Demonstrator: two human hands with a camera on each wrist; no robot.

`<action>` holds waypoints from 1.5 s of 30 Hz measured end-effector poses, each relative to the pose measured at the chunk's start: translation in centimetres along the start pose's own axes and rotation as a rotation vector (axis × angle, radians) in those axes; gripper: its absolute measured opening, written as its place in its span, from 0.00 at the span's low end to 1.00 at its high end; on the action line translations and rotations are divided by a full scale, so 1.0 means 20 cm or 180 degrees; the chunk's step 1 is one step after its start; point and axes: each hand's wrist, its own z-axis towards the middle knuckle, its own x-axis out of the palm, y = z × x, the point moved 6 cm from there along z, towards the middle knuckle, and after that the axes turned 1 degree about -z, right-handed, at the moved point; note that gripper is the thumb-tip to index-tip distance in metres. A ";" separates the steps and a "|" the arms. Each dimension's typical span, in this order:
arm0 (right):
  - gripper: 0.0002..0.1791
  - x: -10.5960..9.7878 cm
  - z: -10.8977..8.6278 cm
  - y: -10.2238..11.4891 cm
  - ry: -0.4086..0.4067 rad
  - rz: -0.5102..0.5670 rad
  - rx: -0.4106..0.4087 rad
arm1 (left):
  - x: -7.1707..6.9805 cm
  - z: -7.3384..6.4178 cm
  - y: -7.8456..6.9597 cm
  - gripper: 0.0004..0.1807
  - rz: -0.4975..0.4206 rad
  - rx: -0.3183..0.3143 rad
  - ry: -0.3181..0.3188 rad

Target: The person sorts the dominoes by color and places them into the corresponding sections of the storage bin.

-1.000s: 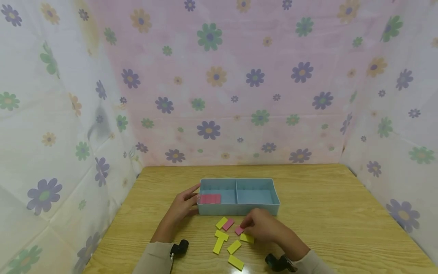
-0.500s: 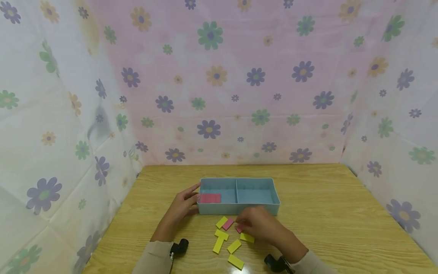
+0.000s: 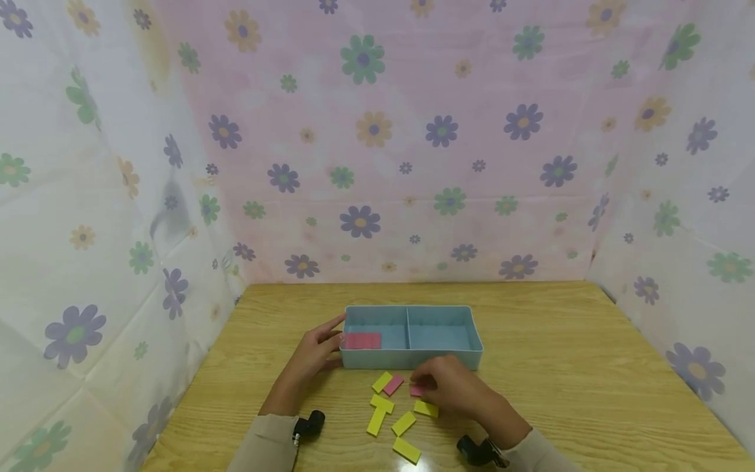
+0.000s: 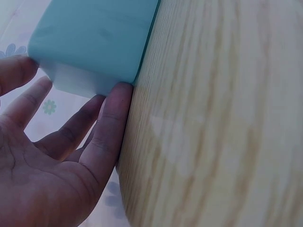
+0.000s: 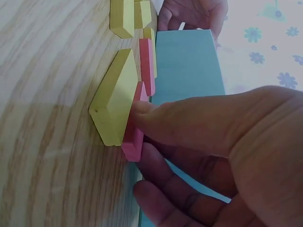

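Note:
A light blue two-compartment box (image 3: 445,359) sits on the table. My left hand (image 3: 314,354) touches its left end with extended fingers; in the left wrist view the fingertips (image 4: 118,97) rest against the box wall. Several pink blocks (image 3: 362,341) lie side by side in the left compartment. In front of the box, my right hand (image 3: 454,388) pinches a pink domino-like block (image 5: 135,127) between thumb and fingers. Right beside that block lies a yellow block (image 5: 116,101). Another pink block (image 3: 393,385) lies to the left, against a yellow block (image 3: 382,382).
More yellow blocks lie loose nearer me, among them one yellow block (image 3: 404,424) and a front yellow block (image 3: 406,451). The box's right compartment (image 3: 442,337) shows bare floor. Flowered cloth (image 3: 383,131) hangs behind the wooden table (image 3: 560,393) and at both sides.
The pink block at my right hand has turned and shifted slightly right and toward the box, and the right fingers have moved on it. My left hand stays against the box.

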 end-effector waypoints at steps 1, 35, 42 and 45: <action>0.09 0.00 0.00 0.00 -0.0002 0.0007 0.0005 | 0.00 0.00 0.00 0.30 -0.0002 0.0008 0.0008; 0.10 0.01 -0.03 -0.08 0.0055 0.0560 0.0582 | 0.00 -0.01 0.01 0.30 0.0072 -0.0010 -0.0015; 0.15 0.00 -0.04 -0.10 -0.0051 0.0649 0.0741 | -0.01 0.00 0.02 0.29 0.0079 -0.0005 0.0010; 0.14 0.00 -0.04 -0.11 -0.0061 0.0732 0.0817 | -0.01 0.00 0.01 0.30 0.0069 0.0022 0.0030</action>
